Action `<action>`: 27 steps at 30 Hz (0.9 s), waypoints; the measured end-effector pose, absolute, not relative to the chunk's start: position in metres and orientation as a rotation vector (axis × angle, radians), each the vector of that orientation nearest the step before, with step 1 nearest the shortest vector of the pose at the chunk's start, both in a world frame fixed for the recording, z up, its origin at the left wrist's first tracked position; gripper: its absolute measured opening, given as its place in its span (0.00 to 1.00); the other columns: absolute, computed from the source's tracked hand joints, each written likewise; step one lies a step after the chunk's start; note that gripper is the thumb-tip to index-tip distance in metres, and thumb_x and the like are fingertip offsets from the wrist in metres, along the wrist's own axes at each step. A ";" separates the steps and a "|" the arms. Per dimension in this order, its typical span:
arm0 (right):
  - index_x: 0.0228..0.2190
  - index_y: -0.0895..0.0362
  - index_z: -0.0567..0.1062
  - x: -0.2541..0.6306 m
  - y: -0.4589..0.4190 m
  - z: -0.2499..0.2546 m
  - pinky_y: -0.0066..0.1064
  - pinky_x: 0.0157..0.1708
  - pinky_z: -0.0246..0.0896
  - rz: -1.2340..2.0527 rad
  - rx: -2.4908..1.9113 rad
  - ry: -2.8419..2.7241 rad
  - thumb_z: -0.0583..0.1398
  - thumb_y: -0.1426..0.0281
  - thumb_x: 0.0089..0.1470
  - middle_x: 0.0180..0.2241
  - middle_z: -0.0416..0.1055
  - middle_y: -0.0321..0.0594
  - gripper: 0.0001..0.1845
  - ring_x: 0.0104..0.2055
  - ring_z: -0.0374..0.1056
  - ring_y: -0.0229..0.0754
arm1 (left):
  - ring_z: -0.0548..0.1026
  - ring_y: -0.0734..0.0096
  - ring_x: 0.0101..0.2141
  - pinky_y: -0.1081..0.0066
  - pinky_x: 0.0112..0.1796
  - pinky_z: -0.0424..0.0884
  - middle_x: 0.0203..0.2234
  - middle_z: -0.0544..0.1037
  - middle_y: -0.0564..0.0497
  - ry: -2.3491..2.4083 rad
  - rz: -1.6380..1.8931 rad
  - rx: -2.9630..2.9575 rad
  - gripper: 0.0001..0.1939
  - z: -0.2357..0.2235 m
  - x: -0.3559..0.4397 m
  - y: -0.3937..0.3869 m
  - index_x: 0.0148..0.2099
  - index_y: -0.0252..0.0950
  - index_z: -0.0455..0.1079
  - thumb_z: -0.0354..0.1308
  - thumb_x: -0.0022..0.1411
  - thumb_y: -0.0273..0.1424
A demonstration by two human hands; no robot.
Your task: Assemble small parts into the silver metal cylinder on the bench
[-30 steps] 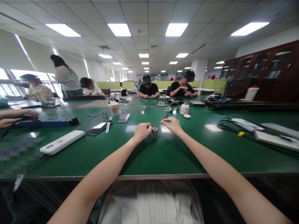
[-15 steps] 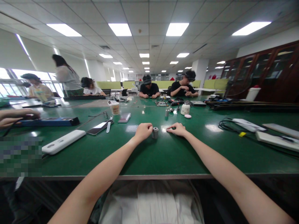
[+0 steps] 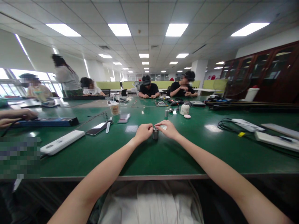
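A small grey metal cylinder [image 3: 155, 134] stands upright on the green table, straight in front of me. My left hand [image 3: 144, 132] is closed, its curled fingertips against the cylinder's upper left side. From the right, my right hand [image 3: 167, 129] reaches over with thumb and index finger pinched at the cylinder's top rim. Whatever sits between those right fingertips is too small to make out. The fingers partly cover the cylinder's top.
Farther back stand another metal cylinder [image 3: 166, 114], a white jar [image 3: 185, 109] and a pink lid [image 3: 187, 116]. Left are a phone [image 3: 96, 128], a white power strip [image 3: 63, 142] and a paper cup [image 3: 114, 108]. Black cables [image 3: 225, 125] lie right. A co-worker's hand [image 3: 26, 115] is far left.
My right hand has moved left from the tabletop to the top of the metal cylinder. My left hand has stayed beside it.
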State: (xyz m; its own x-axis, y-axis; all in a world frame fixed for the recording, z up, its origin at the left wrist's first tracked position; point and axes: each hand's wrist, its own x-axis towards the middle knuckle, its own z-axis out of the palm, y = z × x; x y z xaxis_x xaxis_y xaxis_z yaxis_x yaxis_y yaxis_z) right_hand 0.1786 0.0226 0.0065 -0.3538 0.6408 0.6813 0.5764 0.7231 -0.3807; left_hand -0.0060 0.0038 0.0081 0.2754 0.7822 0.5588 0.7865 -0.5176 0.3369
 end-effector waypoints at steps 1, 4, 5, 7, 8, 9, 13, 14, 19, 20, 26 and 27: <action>0.37 0.51 0.81 0.178 0.022 0.006 0.37 0.46 0.60 0.092 -0.930 -2.061 0.62 0.64 0.56 0.38 0.79 0.39 0.08 0.44 0.69 0.45 | 0.69 0.69 0.25 0.72 0.27 0.55 0.22 0.76 0.51 -1.543 -1.091 -2.506 0.15 0.008 -0.006 0.004 0.27 0.36 0.73 0.47 0.60 0.29; 0.37 0.51 0.81 0.179 0.022 0.004 0.37 0.46 0.60 0.099 -0.935 -2.081 0.61 0.64 0.57 0.38 0.78 0.39 0.09 0.43 0.69 0.45 | 0.69 0.69 0.26 0.72 0.27 0.55 0.22 0.76 0.51 -1.537 -1.096 -2.514 0.14 0.007 -0.006 0.004 0.27 0.36 0.72 0.47 0.60 0.29; 0.37 0.51 0.81 0.179 0.023 0.003 0.37 0.46 0.59 0.101 -0.930 -2.085 0.61 0.64 0.57 0.38 0.78 0.39 0.09 0.43 0.69 0.45 | 0.69 0.69 0.26 0.72 0.27 0.55 0.22 0.76 0.51 -1.531 -1.100 -2.516 0.14 0.007 -0.006 0.005 0.27 0.36 0.72 0.47 0.60 0.29; 0.38 0.51 0.81 0.179 0.023 0.003 0.36 0.45 0.59 0.099 -0.910 -2.095 0.61 0.65 0.57 0.37 0.78 0.39 0.09 0.43 0.69 0.44 | 0.69 0.69 0.26 0.72 0.27 0.55 0.22 0.76 0.51 -1.522 -1.102 -2.517 0.14 0.006 -0.006 0.005 0.27 0.36 0.72 0.47 0.60 0.28; 0.38 0.51 0.81 0.179 0.023 0.003 0.36 0.45 0.59 0.095 -0.903 -2.100 0.61 0.66 0.57 0.37 0.78 0.39 0.09 0.42 0.69 0.44 | 0.69 0.69 0.26 0.72 0.27 0.55 0.22 0.76 0.51 -1.522 -1.103 -2.515 0.14 0.006 -0.007 0.005 0.27 0.36 0.72 0.47 0.60 0.28; 0.38 0.51 0.81 0.178 0.022 0.002 0.35 0.44 0.59 0.089 -0.902 -2.103 0.61 0.66 0.57 0.36 0.78 0.39 0.09 0.42 0.69 0.44 | 0.69 0.69 0.25 0.72 0.27 0.55 0.22 0.75 0.51 -1.523 -1.103 -2.513 0.14 0.006 -0.007 0.005 0.27 0.36 0.72 0.47 0.60 0.29; 0.41 0.50 0.80 0.176 0.019 0.003 0.35 0.44 0.59 0.080 -0.966 -2.081 0.61 0.62 0.58 0.37 0.77 0.41 0.11 0.42 0.68 0.44 | 0.69 0.69 0.25 0.72 0.27 0.55 0.21 0.75 0.51 -1.513 -1.119 -2.522 0.14 0.006 -0.006 0.005 0.27 0.36 0.71 0.47 0.61 0.30; 0.41 0.50 0.80 0.175 0.018 0.003 0.35 0.44 0.59 0.084 -0.986 -2.070 0.60 0.62 0.58 0.37 0.77 0.40 0.12 0.43 0.68 0.44 | 0.69 0.69 0.25 0.72 0.27 0.55 0.21 0.75 0.51 -1.505 -1.126 -2.527 0.14 0.006 -0.006 0.005 0.26 0.36 0.71 0.47 0.61 0.30; 0.35 0.50 0.82 0.175 0.016 0.004 0.36 0.44 0.58 0.080 -1.033 -2.066 0.61 0.61 0.57 0.37 0.78 0.39 0.10 0.43 0.68 0.45 | 0.68 0.69 0.25 0.72 0.27 0.54 0.21 0.75 0.51 -1.511 -1.131 -2.523 0.14 0.006 -0.006 0.005 0.25 0.36 0.71 0.47 0.60 0.29; 0.34 0.51 0.82 0.175 0.017 0.004 0.36 0.44 0.58 0.079 -1.036 -2.062 0.62 0.61 0.56 0.37 0.78 0.39 0.09 0.42 0.68 0.45 | 0.68 0.69 0.25 0.72 0.27 0.54 0.21 0.75 0.51 -1.518 -1.128 -2.522 0.14 0.006 -0.006 0.005 0.25 0.36 0.71 0.47 0.60 0.29; 0.32 0.52 0.82 0.175 0.021 0.004 0.35 0.43 0.58 0.085 -1.039 -2.055 0.63 0.63 0.56 0.35 0.77 0.39 0.08 0.41 0.68 0.44 | 0.69 0.69 0.25 0.72 0.27 0.55 0.21 0.75 0.51 -1.511 -1.141 -2.537 0.14 0.005 -0.006 0.006 0.27 0.36 0.72 0.48 0.60 0.29; 0.32 0.52 0.82 0.175 0.022 0.004 0.34 0.43 0.58 0.082 -1.043 -2.055 0.63 0.63 0.56 0.35 0.77 0.39 0.08 0.41 0.68 0.44 | 0.69 0.69 0.25 0.73 0.27 0.55 0.21 0.75 0.51 -1.506 -1.143 -2.540 0.14 0.005 -0.006 0.006 0.27 0.36 0.72 0.48 0.60 0.29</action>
State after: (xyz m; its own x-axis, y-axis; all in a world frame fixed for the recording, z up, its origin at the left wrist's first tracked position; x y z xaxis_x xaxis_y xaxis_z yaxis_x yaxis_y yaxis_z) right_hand 0.1753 0.0219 0.0041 -0.3292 0.6996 0.6341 0.6469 0.6563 -0.3883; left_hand -0.0064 0.0063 0.0047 0.2872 0.7718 0.5673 0.7542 -0.5473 0.3628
